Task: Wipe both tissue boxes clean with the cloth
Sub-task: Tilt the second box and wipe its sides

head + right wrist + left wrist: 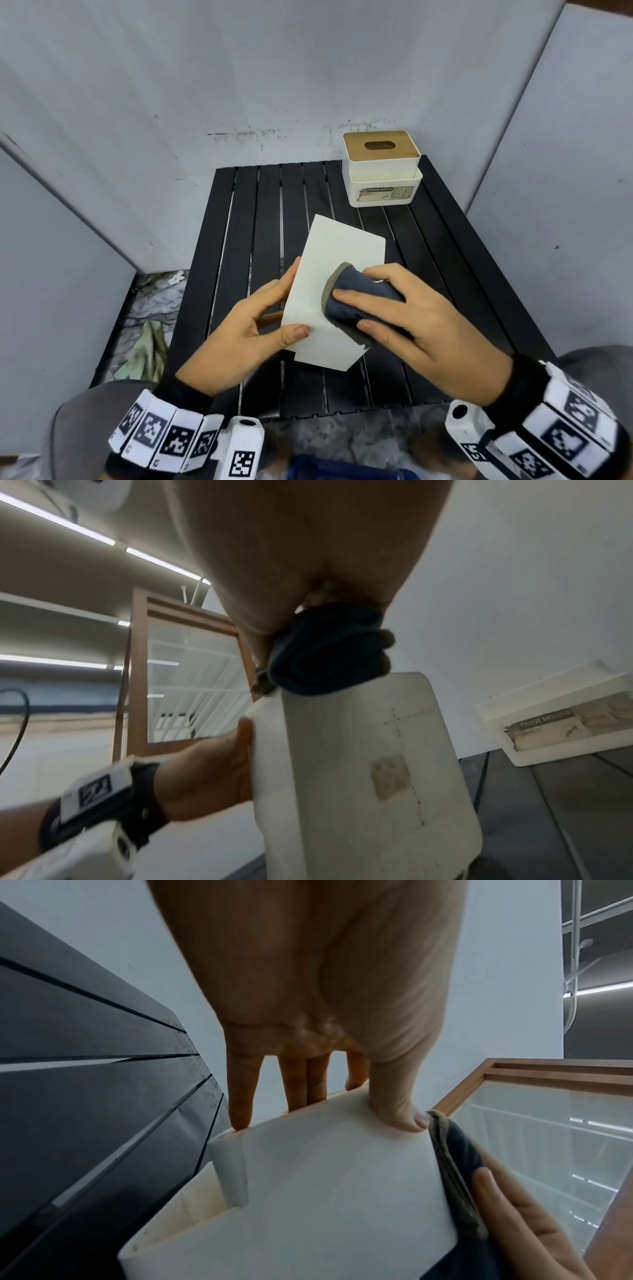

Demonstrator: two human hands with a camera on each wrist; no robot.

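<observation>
Cloth pressed to the tilted near tissue box, held over the black slatted surface [239,212].

The left hand [239,322] has its grip pinching the white tissue box [335,260] at its 8 o'clock edge, thumb on the upturned face, fingers behind. The right hand [418,318] has its grip curled round the folded dark cloth [356,291], pressing it against that face at 4 o'clock. The second tissue box [382,168], wood-lidded, stands upright at the surface's 1 o'clock corner, well apart from both hands.
</observation>
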